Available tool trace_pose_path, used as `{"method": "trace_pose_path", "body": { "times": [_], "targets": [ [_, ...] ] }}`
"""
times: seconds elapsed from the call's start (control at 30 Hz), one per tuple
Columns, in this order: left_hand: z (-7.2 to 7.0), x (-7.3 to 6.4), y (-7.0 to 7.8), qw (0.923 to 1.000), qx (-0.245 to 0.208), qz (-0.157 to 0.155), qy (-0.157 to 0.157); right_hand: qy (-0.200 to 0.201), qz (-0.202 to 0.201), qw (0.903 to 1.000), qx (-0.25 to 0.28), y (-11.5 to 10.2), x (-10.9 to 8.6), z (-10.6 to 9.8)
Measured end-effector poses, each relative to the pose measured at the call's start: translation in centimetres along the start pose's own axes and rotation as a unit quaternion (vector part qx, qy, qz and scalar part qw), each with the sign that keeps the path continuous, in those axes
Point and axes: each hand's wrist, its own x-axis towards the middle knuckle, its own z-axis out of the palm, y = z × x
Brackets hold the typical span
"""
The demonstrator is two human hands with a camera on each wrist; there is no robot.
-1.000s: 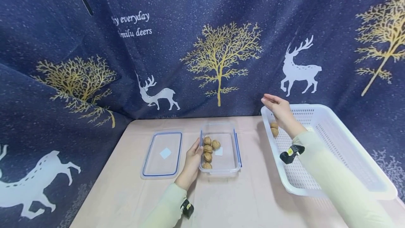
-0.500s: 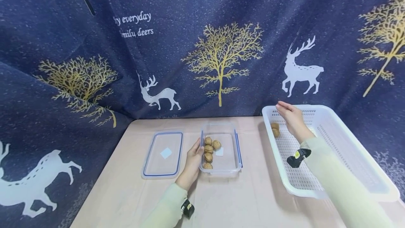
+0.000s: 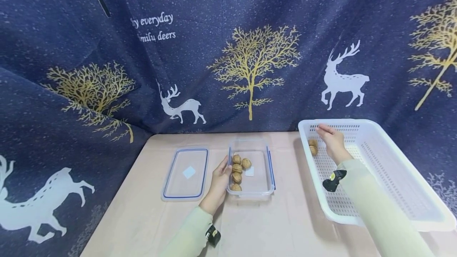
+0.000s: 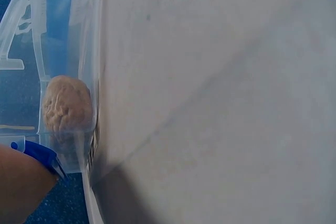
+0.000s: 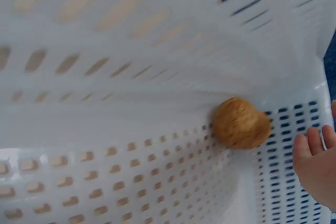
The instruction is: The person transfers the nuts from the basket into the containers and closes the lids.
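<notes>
My left hand (image 3: pixel 219 179) holds the left wall of a clear plastic food container (image 3: pixel 262 188), thumb at the rim. Several walnuts (image 3: pixel 237 168) lie inside it, mostly lined along that left wall. In the left wrist view, one walnut (image 4: pixel 67 103) shows through the clear wall, close to a blue part of the container. Over on the right, my right hand (image 3: pixel 333 142) hangs inside a white plastic basket (image 3: pixel 323 205) with its fingers extended and nothing held. Two walnuts (image 3: pixel 313 148) sit against the basket's left wall, just left of those fingers; the right wrist view shows the walnuts (image 5: pixel 240 123) overlapping in a corner.
A clear lid with a blue seal (image 3: pixel 185 173) lies flat on the table, left of the container. The pale tabletop (image 3: pixel 264 225) runs between container and basket. Behind everything hangs a dark blue cloth (image 3: pixel 221 102) printed with deer and trees.
My right hand has come down from above the basket's far left rim into the basket, near the two walnuts. The left hand and the container stay in place.
</notes>
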Motion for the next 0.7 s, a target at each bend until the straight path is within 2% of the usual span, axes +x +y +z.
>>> {"method": "trace_pose_path", "body": {
  "times": [0.07,0.13,0.27,0.37,0.53,0.7],
  "targets": [
    [0.1,-0.5,0.7,1.0000,0.006,0.000,-0.002,0.005,0.000,0.9996,-0.028,0.7,0.2,-0.2],
    [0.3,-0.7,1.0,0.9999,0.010,0.000,-0.001,0.004,-0.009,0.9997,-0.020,1.8,0.7,-0.7],
    [0.3,-0.7,1.0,0.9999,0.011,0.001,0.001,0.007,0.014,0.9984,-0.054,2.5,1.0,-0.8],
    [0.0,0.0,0.0,1.0000,0.006,0.003,0.002,-0.001,0.042,0.9927,-0.113,2.3,0.6,-0.6],
    [-0.2,1.2,-1.6,0.9999,0.003,0.000,0.010,-0.015,0.056,0.9865,-0.153,2.7,0.3,-0.7],
    [0.1,0.0,0.0,0.9999,0.005,-0.004,0.008,-0.041,0.075,0.9840,-0.156,3.2,0.2,-1.3]
  ]
}}
